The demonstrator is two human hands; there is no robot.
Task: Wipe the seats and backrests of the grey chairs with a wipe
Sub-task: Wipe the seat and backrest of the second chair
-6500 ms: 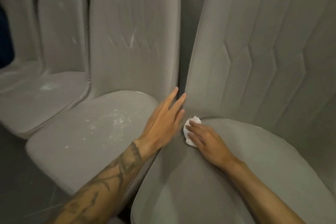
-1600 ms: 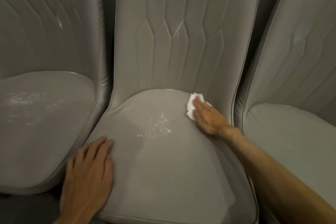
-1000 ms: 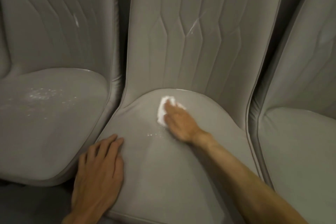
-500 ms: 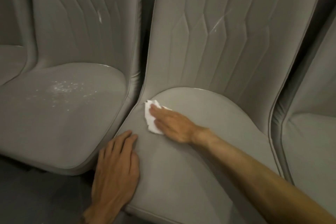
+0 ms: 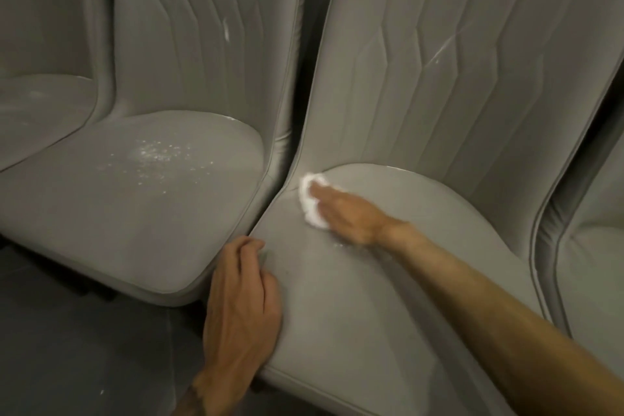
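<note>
Wipe, white, crumpled, is lying at the back left corner of the near grey chair's seat; right hand is pressing it down, fingers flat and together; left hand is resting flat on the seat's left edge, holding nothing; seat-wiping is apparently under way; next move is probably calling for a lift to the backrest, where a white streak is showing; neighbouring seat is carrying white specks; nothing appears to be obstructing.

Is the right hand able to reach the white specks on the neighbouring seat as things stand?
Probably yes: the right hand presses the wipe beside that seat, nothing lies before the white specks, and the left hand rests lower.
</note>
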